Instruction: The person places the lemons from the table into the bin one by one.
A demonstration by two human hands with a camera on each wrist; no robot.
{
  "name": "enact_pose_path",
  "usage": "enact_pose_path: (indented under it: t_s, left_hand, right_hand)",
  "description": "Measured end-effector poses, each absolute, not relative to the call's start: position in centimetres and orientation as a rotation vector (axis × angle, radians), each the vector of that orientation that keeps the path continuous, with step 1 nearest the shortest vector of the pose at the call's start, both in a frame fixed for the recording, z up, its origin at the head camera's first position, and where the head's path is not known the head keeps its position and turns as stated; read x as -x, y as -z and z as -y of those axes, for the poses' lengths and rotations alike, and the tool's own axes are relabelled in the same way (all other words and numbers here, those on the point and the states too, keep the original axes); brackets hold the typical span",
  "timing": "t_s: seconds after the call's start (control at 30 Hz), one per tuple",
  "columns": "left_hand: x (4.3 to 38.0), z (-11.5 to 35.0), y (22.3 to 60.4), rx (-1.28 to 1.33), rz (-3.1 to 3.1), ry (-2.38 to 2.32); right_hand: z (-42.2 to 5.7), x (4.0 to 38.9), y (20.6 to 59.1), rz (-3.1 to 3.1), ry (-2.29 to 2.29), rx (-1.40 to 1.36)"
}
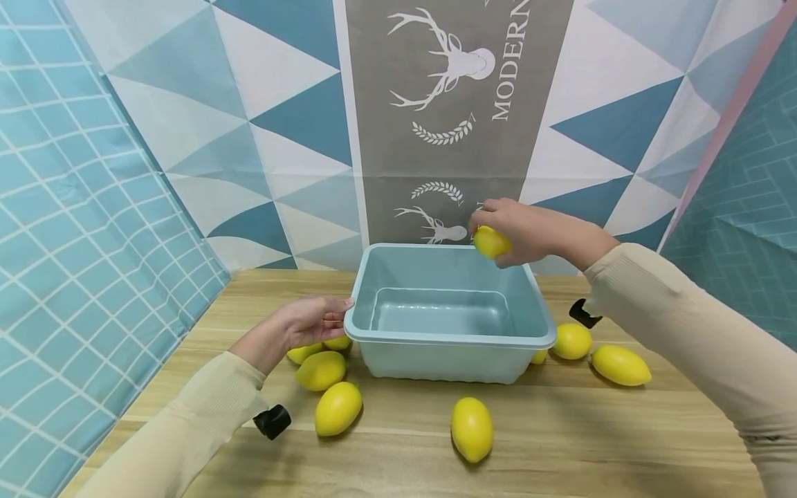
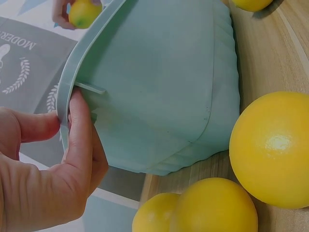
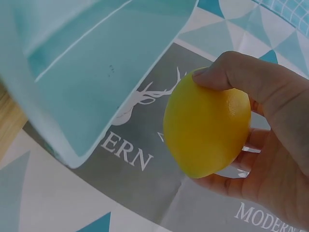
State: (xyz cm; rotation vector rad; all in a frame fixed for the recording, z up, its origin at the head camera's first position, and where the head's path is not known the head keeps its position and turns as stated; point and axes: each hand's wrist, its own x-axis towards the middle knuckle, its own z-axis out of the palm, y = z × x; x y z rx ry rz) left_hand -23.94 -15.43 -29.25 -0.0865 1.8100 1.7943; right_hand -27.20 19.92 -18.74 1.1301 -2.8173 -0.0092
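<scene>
Sleeve (image 1: 691, 332): lower right.
Right hand (image 1: 526, 232): fingers curled round lemon (image 1: 490, 242), centre-right; slackening could drop it outside tub (image 1: 442, 361).
Left hand (image 1: 314, 320): pinching rim (image 1: 448, 339), centre-left; tugging might tip tub.

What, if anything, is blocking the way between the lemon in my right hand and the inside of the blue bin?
Nothing visible is. Your right hand holds the lemon up near the back right corner of the bin, whose open top has nothing covering it.

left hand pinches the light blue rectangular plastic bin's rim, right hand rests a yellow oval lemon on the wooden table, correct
Not on the table: the head view shows the right hand holding the yellow lemon up in the air.
</scene>
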Motion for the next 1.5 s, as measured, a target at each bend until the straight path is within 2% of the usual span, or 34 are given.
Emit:
enact_pose_path:
  t_s: [1.5]
  left_hand:
    - [23.8,15.5,29.3,0.095,-1.772,-1.822]
  right_hand:
    - [-15.4,31.2,22.6,2.968,-0.099,-1.102]
